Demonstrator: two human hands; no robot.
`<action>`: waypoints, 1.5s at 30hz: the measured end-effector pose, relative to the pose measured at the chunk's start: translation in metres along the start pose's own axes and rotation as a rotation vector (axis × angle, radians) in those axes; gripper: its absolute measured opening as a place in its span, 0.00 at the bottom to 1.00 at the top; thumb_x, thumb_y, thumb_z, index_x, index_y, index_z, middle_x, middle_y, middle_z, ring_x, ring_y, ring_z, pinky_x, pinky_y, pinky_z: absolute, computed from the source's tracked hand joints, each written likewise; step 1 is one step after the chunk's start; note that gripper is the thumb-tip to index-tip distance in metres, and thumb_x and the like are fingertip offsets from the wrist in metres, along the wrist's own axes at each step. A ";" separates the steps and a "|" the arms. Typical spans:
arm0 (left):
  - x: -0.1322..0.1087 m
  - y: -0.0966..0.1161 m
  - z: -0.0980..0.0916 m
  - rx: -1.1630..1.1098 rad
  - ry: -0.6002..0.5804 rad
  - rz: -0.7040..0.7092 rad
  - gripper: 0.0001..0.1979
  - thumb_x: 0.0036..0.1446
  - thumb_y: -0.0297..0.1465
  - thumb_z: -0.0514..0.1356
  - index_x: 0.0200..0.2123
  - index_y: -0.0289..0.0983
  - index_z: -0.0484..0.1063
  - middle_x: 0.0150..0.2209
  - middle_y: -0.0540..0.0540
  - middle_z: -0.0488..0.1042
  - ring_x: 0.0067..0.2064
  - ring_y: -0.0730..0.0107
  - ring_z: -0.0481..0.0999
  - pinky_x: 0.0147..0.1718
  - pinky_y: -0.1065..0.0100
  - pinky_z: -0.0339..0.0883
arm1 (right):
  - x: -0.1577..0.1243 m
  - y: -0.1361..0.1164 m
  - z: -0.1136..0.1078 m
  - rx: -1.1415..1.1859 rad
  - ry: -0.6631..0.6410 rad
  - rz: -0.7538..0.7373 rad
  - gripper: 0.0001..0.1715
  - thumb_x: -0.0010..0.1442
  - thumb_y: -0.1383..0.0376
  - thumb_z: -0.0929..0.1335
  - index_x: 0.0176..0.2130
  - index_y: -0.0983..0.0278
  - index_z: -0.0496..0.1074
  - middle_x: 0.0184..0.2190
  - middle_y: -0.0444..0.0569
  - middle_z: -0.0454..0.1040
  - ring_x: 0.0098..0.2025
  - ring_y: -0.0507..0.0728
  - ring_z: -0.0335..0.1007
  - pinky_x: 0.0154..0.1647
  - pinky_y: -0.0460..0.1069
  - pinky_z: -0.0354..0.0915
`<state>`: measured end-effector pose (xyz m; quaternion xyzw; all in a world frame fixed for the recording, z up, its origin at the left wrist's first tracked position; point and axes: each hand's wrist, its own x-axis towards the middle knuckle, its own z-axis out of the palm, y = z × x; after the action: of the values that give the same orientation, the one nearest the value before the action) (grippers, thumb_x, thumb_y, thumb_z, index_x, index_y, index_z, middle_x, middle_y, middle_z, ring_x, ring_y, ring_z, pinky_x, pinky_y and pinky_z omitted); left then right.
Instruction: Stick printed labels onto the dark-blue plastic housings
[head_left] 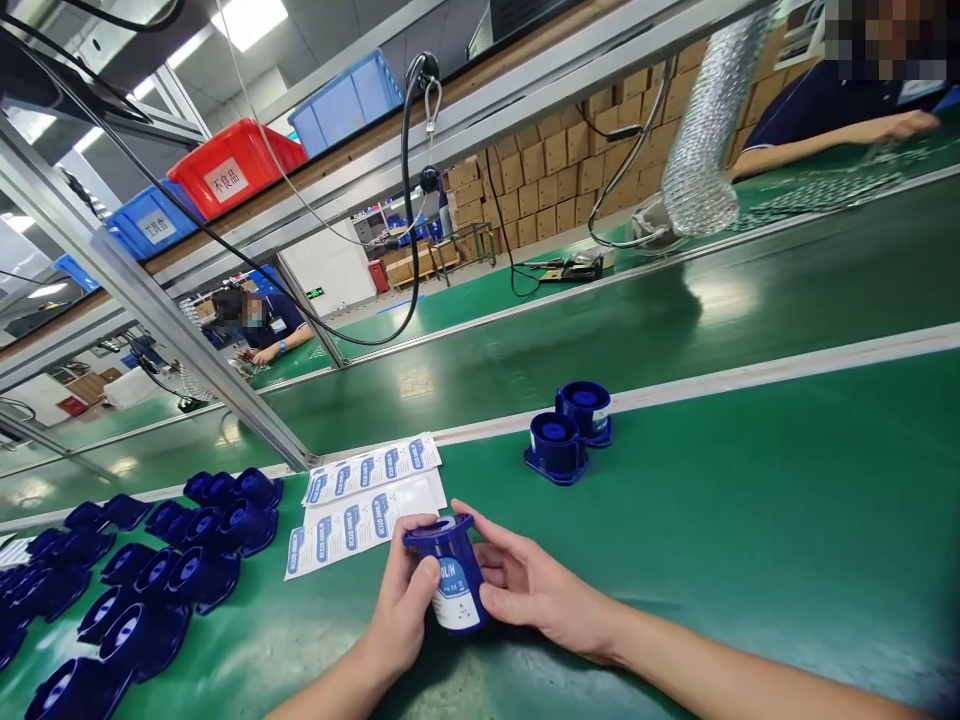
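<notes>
A dark blue cylindrical part (444,540) with a flange at its top is held between both hands above the green table. A blue and white label is on its side, facing me. My left hand (405,590) grips its left side, the thumb pressed on the label's edge. On the right side, my right hand (529,590) holds it with the thumb low on the body and the index finger up at the flange. Just behind lie sheets of blue and white labels (351,528). Two similar blue parts, a nearer one (556,448) and a farther one (585,410), stand beyond my right hand.
Many blue parts (202,575) cover the green table (750,500) at the left. A metal frame post (187,340) rises behind them. Beyond a pale rail runs a green belt, with a flexible silver duct (705,150) above the far bench. Two people sit across, far left and upper right.
</notes>
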<state>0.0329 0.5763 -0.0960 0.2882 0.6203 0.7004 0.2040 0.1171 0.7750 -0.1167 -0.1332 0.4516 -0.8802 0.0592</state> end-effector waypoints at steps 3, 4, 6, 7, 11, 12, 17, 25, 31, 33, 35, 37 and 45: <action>-0.001 0.005 0.005 0.065 0.028 -0.007 0.25 0.66 0.50 0.64 0.58 0.42 0.66 0.53 0.43 0.75 0.52 0.55 0.75 0.55 0.56 0.69 | -0.002 0.003 0.002 -0.118 0.056 -0.002 0.66 0.59 0.52 0.82 0.78 0.57 0.46 0.55 0.56 0.76 0.56 0.62 0.73 0.62 0.60 0.65; -0.001 0.006 0.006 0.078 0.039 -0.011 0.26 0.65 0.50 0.64 0.57 0.43 0.66 0.52 0.43 0.75 0.52 0.55 0.75 0.54 0.56 0.69 | -0.002 0.003 0.004 -0.147 0.077 0.002 0.66 0.59 0.51 0.82 0.78 0.58 0.46 0.54 0.56 0.75 0.54 0.62 0.72 0.60 0.60 0.66; -0.001 0.005 0.007 0.090 0.052 -0.020 0.27 0.65 0.51 0.65 0.58 0.43 0.63 0.53 0.43 0.75 0.53 0.55 0.75 0.54 0.57 0.69 | -0.002 0.003 0.008 -0.197 0.121 0.010 0.67 0.58 0.49 0.81 0.78 0.60 0.45 0.53 0.56 0.74 0.53 0.61 0.72 0.59 0.60 0.68; -0.001 0.005 0.008 0.092 0.055 -0.023 0.28 0.64 0.50 0.66 0.59 0.43 0.62 0.53 0.43 0.74 0.54 0.55 0.74 0.55 0.57 0.68 | -0.002 0.002 0.010 -0.217 0.143 0.013 0.68 0.57 0.48 0.81 0.78 0.60 0.45 0.54 0.56 0.73 0.52 0.62 0.72 0.59 0.60 0.69; -0.002 0.005 0.010 0.105 0.052 -0.054 0.32 0.64 0.50 0.66 0.61 0.44 0.56 0.56 0.42 0.74 0.56 0.55 0.74 0.57 0.55 0.67 | -0.003 -0.001 0.020 -0.266 0.193 0.021 0.69 0.57 0.45 0.80 0.78 0.60 0.45 0.57 0.58 0.72 0.54 0.63 0.71 0.60 0.62 0.71; -0.002 0.006 0.011 0.111 0.049 -0.063 0.33 0.64 0.51 0.65 0.62 0.44 0.55 0.56 0.41 0.73 0.56 0.54 0.74 0.56 0.55 0.67 | -0.003 -0.002 0.021 -0.269 0.199 0.022 0.69 0.57 0.45 0.80 0.78 0.60 0.45 0.57 0.58 0.72 0.54 0.63 0.72 0.60 0.62 0.71; 0.001 0.015 0.010 0.144 -0.036 -0.090 0.38 0.65 0.53 0.64 0.65 0.44 0.47 0.58 0.38 0.73 0.56 0.54 0.76 0.60 0.51 0.66 | -0.002 -0.002 0.021 -0.259 0.231 0.025 0.68 0.56 0.48 0.81 0.78 0.62 0.47 0.54 0.57 0.74 0.51 0.62 0.73 0.57 0.61 0.72; 0.001 0.026 0.012 0.068 -0.162 -0.143 0.48 0.61 0.47 0.70 0.68 0.45 0.39 0.62 0.34 0.68 0.57 0.53 0.76 0.58 0.51 0.68 | -0.001 -0.004 0.019 -0.215 0.204 0.022 0.67 0.57 0.54 0.81 0.78 0.61 0.45 0.53 0.57 0.77 0.55 0.63 0.74 0.58 0.60 0.72; -0.002 0.025 0.010 0.090 -0.213 -0.143 0.61 0.55 0.43 0.75 0.73 0.48 0.30 0.63 0.32 0.67 0.56 0.48 0.78 0.60 0.45 0.68 | -0.003 -0.003 0.015 -0.187 0.181 0.030 0.70 0.58 0.51 0.81 0.79 0.62 0.40 0.55 0.59 0.77 0.57 0.64 0.74 0.62 0.62 0.68; -0.003 0.022 0.009 0.111 -0.187 -0.114 0.68 0.51 0.44 0.78 0.74 0.48 0.27 0.65 0.30 0.65 0.59 0.43 0.76 0.62 0.42 0.67 | -0.001 -0.004 0.012 -0.109 0.154 0.045 0.73 0.58 0.49 0.81 0.79 0.63 0.37 0.54 0.59 0.78 0.58 0.65 0.75 0.65 0.63 0.65; -0.002 0.017 0.007 0.143 -0.157 -0.048 0.74 0.45 0.44 0.81 0.74 0.48 0.25 0.68 0.29 0.64 0.64 0.39 0.73 0.66 0.40 0.63 | 0.002 -0.007 0.009 0.015 0.107 0.081 0.71 0.58 0.49 0.81 0.79 0.61 0.39 0.56 0.60 0.78 0.59 0.65 0.76 0.67 0.64 0.63; 0.000 0.012 0.007 0.174 -0.134 0.010 0.74 0.42 0.44 0.82 0.74 0.48 0.27 0.69 0.28 0.64 0.66 0.38 0.71 0.68 0.40 0.60 | 0.004 -0.011 0.007 0.111 0.066 0.119 0.66 0.58 0.51 0.82 0.77 0.57 0.46 0.59 0.60 0.77 0.60 0.66 0.76 0.66 0.63 0.65; 0.003 0.009 0.009 0.248 -0.045 0.032 0.58 0.45 0.37 0.81 0.68 0.48 0.46 0.64 0.32 0.71 0.62 0.41 0.75 0.65 0.41 0.63 | 0.006 -0.009 0.006 0.072 0.038 0.105 0.43 0.57 0.51 0.82 0.66 0.55 0.71 0.60 0.58 0.76 0.61 0.66 0.74 0.61 0.59 0.68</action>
<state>0.0377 0.5836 -0.0856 0.3366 0.6930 0.6147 0.1694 0.1134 0.7742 -0.1048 -0.0903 0.4270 -0.8940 0.1014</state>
